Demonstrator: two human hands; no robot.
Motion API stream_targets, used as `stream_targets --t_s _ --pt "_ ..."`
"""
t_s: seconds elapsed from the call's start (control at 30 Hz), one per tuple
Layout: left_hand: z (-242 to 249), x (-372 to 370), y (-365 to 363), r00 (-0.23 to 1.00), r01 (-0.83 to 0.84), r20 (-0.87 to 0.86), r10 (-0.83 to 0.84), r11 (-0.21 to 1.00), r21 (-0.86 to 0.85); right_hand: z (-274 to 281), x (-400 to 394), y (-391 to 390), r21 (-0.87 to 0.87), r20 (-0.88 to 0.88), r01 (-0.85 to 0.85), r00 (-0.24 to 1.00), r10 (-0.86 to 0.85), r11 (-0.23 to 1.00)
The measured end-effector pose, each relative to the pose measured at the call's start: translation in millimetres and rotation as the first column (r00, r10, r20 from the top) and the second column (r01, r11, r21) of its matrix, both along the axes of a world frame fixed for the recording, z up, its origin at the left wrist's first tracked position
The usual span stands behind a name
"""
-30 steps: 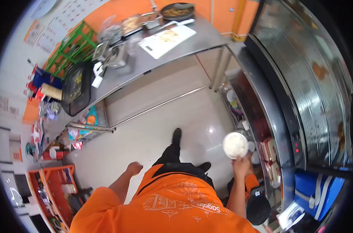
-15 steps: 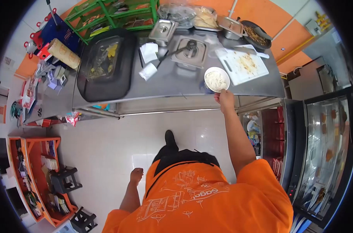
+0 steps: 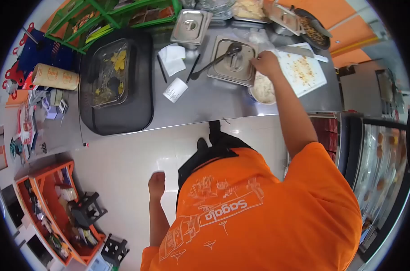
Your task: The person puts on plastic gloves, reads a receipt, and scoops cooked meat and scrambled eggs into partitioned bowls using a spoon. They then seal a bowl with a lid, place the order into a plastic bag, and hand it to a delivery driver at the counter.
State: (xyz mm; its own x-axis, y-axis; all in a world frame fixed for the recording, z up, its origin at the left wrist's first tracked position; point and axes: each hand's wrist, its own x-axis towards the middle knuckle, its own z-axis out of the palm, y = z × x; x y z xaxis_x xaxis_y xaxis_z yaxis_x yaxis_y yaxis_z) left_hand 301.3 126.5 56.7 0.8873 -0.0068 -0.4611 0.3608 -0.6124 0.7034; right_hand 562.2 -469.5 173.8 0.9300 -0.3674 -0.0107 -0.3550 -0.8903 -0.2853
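My right hand (image 3: 266, 64) reaches over the counter at the right edge of a steel pan lid (image 3: 233, 72). Its fingertips are slightly apart, and I see nothing held in them. A dark ladle (image 3: 233, 49) lies across that lid, just left of the fingers. Partly hidden below the wrist stands a white bowl (image 3: 263, 92) of white, rice-like food. A white cutting board (image 3: 304, 70) strewn with brown crumbs lies to the right of the hand. Low at my side, away from the counter, hangs my left hand (image 3: 157, 184), its fingers curled and holding nothing visible.
A black tray (image 3: 144, 106) with a clear container (image 3: 110, 72) stands on the left. White napkins (image 3: 172, 58) and a white cup (image 3: 174, 90) lie mid-counter. Behind are a steel pan (image 3: 190, 26), green racks (image 3: 110, 18) and a black pan (image 3: 322, 40).
My right hand has let go of the white bowl and moved up and left to the pan lid. I have moved nearer the counter. My left hand stays low at my side.
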Motion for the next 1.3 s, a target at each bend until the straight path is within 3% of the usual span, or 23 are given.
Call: stream_targets --t_s 0.03,0.07,0.17,0.23,0.3,0.43,0.57,0.67,0.77,0.87,0.97,1.0,1.1,1.3 --pt "51.8 31.4 -40.2 0.979 -0.186 -0.103 0.177 0.979 -0.086 7.0 6.6 -4.0 0.009 -0.064 -0.05 0.997 0.051 0.999" --pt "81.2 55.5 -61.8 0.983 -0.183 -0.054 0.178 0.978 -0.101 18.8 7.8 -2.8 0.102 -0.138 -0.044 0.989 0.058 0.994" --pt "136.9 124.6 -125.9 0.973 -0.14 0.144 0.179 0.96 -0.243 1.9 9.0 -15.2 0.267 -0.038 0.028 0.999 -0.019 0.963" --pt "148.9 174.5 -168.5 0.962 -0.039 0.242 0.126 0.942 -0.334 13.0 4.4 -7.0 0.282 0.013 0.046 0.999 -0.051 0.958" --pt "168.8 227.3 -214.1 0.947 0.063 0.32 -0.018 0.989 -0.13 24.8 4.9 -3.1 0.31 0.01 0.076 0.996 -0.084 0.948" --pt "144.8 304.4 -245.9 0.977 0.162 0.163 -0.136 0.974 -0.157 24.1 4.8 -4.8 0.34 -0.018 0.102 0.995 -0.102 0.935" --pt "136.1 312.2 -283.9 0.959 0.276 0.01 -0.285 0.919 -0.282 29.0 3.1 -2.5 0.388 -0.019 0.107 0.994 -0.108 0.916" --pt "136.9 308.1 -311.3 0.965 0.135 -0.145 -0.22 0.886 -0.443 33.3 4.4 -3.6 0.539 -0.056 0.168 0.985 -0.164 0.825" --pt "129.5 304.5 -317.0 0.951 -0.005 -0.255 -0.172 0.821 -0.571 44.3 5.9 -8.6 0.805 -0.217 0.252 0.968 -0.128 0.537" --pt "132.5 306.7 -315.7 0.932 -0.155 -0.345 -0.113 0.735 -0.66 48.5 4.5 -19.8 0.861 -0.244 0.261 0.965 -0.095 0.437" --pt "125.2 309.3 -309.9 0.869 -0.325 -0.485 -0.104 0.619 -0.715 56.1 3.7 -36.0 0.905 -0.223 0.267 0.961 -0.167 0.331" --pt "114.6 310.3 -303.2 0.833 -0.367 -0.532 -0.152 0.569 -0.736 67.0 6.2 -41.0 0.886 -0.238 0.293 0.953 -0.189 0.361" --pt "112.0 306.3 -296.9 0.822 -0.37 -0.537 -0.188 0.541 -0.756 59.4 14.9 -78.3 0.95 -0.159 0.219 0.953 -0.257 0.222" --pt "116.0 299.1 -277.2 0.877 -0.334 -0.47 -0.097 0.58 -0.743 25.0 41.6 -107.9 0.975 -0.112 0.178 0.908 -0.404 0.131"
